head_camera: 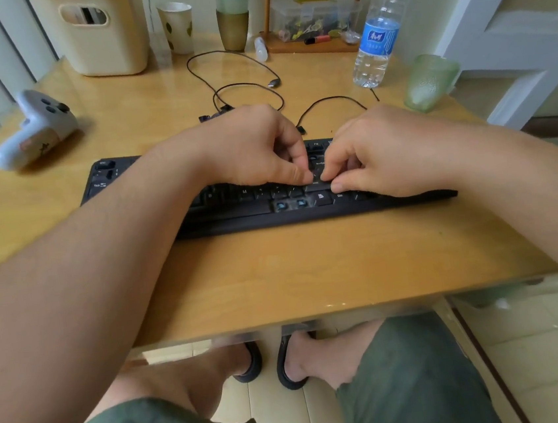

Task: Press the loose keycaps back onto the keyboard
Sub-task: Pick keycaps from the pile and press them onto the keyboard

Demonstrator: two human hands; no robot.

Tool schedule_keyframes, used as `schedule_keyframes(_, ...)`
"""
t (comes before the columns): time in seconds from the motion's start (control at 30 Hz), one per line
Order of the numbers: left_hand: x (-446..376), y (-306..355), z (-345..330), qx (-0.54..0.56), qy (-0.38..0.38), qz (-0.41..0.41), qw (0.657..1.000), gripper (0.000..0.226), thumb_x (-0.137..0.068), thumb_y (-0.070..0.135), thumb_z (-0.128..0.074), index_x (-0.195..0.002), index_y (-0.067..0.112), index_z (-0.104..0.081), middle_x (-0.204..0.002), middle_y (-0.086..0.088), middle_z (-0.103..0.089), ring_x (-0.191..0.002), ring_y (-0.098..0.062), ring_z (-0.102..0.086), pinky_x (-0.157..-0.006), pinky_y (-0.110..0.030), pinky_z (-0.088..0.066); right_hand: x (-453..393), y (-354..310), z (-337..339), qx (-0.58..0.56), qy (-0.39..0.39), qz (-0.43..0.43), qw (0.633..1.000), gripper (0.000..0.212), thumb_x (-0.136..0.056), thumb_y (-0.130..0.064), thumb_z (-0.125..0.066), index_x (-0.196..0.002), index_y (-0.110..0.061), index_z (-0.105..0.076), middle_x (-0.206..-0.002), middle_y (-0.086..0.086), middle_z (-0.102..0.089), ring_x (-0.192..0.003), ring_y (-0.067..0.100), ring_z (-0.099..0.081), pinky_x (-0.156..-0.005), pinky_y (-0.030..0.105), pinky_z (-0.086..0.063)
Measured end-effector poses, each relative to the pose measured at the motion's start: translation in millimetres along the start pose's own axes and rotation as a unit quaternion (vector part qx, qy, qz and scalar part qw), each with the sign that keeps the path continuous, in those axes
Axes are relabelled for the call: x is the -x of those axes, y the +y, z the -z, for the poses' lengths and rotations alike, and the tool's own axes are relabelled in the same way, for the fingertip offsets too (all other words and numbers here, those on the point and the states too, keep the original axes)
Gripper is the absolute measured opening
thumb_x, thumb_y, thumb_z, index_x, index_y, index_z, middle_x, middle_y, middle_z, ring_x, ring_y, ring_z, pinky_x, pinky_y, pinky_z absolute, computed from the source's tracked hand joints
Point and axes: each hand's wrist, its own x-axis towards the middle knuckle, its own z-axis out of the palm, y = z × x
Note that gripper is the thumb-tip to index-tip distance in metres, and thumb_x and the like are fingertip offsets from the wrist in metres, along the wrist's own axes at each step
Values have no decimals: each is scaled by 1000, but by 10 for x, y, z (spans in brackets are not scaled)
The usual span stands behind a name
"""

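Head view looks down on a wooden desk (277, 273) with a black keyboard (305, 213) lying across it. Both hands meet over the right half of the keys. The left hand (250, 149) has its fingers curled, thumb and forefinger tips drawn close together right above a wide key (316, 186) in the row second from the bottom — whether a keycap sits between those tips I cannot tell. The right hand (388, 151) is curled the same way, its fingertips just beside the left hand's and its thumb resting on that row; what it pinches, if anything, is hidden.

In the bottom row two sockets (290, 205) stand bare, blue switch stems showing, next to a capped key. A small dark piece (301, 129) lies on the desk just behind the keyboard, perhaps a loose cap.

Farther back lie a black cable (243, 85), a water bottle (376, 39), a green glass (429, 81), a paper cup (177, 27), a cream bin (104, 33) and, at the left, a white game controller (35, 130).
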Motion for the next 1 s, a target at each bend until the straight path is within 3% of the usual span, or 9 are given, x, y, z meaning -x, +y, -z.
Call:
schedule_keyframes(0.13, -11, 11, -5, -8, 5, -6, 1000, 16, -81, 50, -82, -85, 36, -76, -72, 13, -70, -63, -2, -59, -69, -29, -53, -43, -56, 0, -8, -6, -33, 999, 12, -91, -32, -77, -86, -40, -69, -86, -18, -63, -83, 1, -57, -75, 28, -44)
schedule_keyframes(0.2, -9, 11, -1, -10, 10, -6, 1000, 14, -82, 49, -82, -84, 37, -75, -72, 13, -70, -64, -3, -60, -70, -31, -55, -63, -83, -2, -16, -2, -55, 998, 9, -90, -31, -78, -84, -33, -71, -87, -15, -65, -84, 5, -59, -76, 30, -48)
schedule_keyframes(0.47, -1, 55, -39, 12, -16, -9, 1000, 20, -79, 50, -83, -84, 33, -75, -69, 10, -67, -59, -4, -56, -65, -29, -49, -153, -203, 24, -51, -10, -145, 988, 14, -78, -23, -87, -75, -24, -73, -74, -6, -69, -72, 12, -63, -59, 26, -46)
schedule_keyframes(0.63, -12, 79, -45, 3, -24, -7, 1000, 18, -80, 49, -83, -85, 34, -75, -72, 6, -68, -62, -10, -58, -66, -31, -50, -189, -147, 101, -100, -33, -173, 979, 12, -79, -29, -87, -76, -28, -76, -76, -3, -72, -74, 18, -64, -70, 38, -56)
schedule_keyframes(0.87, -31, 57, -39, -8, -10, 14, 1000, 5, -89, 44, -77, -88, 39, -75, -72, 16, -68, -66, 2, -59, -67, -25, -44, -221, -20, 60, -142, -41, -219, 965, 19, -80, -35, -88, -76, -23, -74, -81, 0, -67, -79, 21, -61, -66, 32, -45)
schedule_keyframes(1.0, -49, 101, -69, -5, 9, 9, 1000, 17, -83, 44, -82, -87, 33, -70, -63, 12, -53, -55, -2, -48, -60, -27, -40, -262, -40, 88, -117, -61, -224, 966, 25, -81, -36, -87, -78, -21, -68, -80, 0, -64, -74, 20, -57, -63, 30, -41)
